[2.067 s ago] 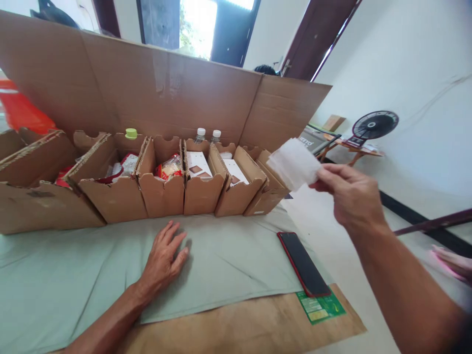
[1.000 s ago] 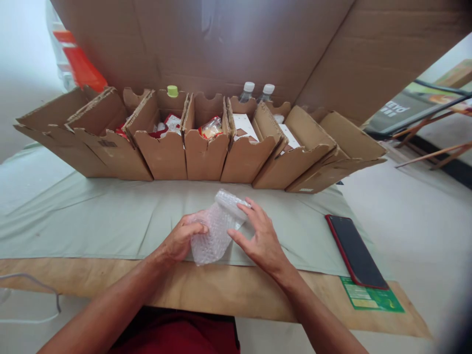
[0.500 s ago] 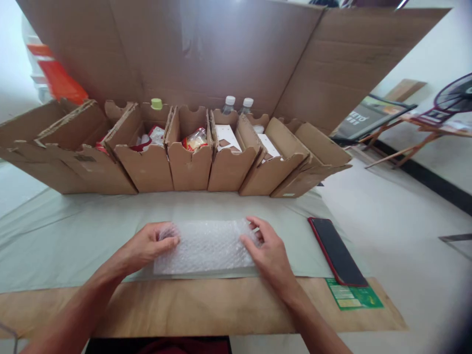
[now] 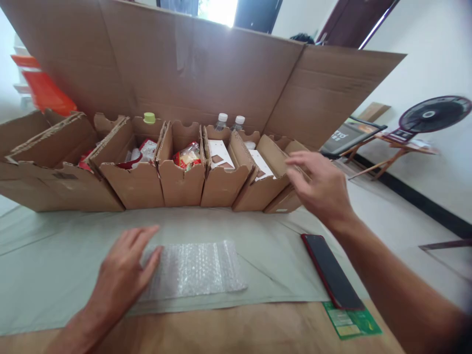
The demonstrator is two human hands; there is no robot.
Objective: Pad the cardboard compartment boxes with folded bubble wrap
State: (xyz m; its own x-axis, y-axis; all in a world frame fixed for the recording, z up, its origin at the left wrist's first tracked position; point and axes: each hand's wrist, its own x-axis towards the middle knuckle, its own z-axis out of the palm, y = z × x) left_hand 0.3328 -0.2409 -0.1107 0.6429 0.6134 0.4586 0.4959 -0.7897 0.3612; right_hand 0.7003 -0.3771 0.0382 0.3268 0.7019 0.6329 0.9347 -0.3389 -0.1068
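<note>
A sheet of bubble wrap point(image 4: 202, 269) lies flat on the pale green cloth point(image 4: 273, 255). My left hand point(image 4: 123, 263) is at its left edge, thumb and fingers apart; whether it touches the wrap I cannot tell. Up at the right, my right hand point(image 4: 319, 184) is raised in front of the rightmost cardboard bin point(image 4: 282, 202), its fingers apart and nothing visible in them. Beside that bin stands another cardboard bin point(image 4: 254, 194) with a white box point(image 4: 262, 164) inside.
Several cardboard bins line the back, one with a red and clear packet point(image 4: 188, 156). A cardboard panel point(image 4: 206, 73) rises behind them. A phone point(image 4: 332, 270) lies at the right over a green card point(image 4: 350, 322). A fan point(image 4: 429, 114) stands farther right.
Both hands have let go of the bubble wrap, which now lies on the cloth. My right hand has moved up and right to the bins. The view has tilted up.
</note>
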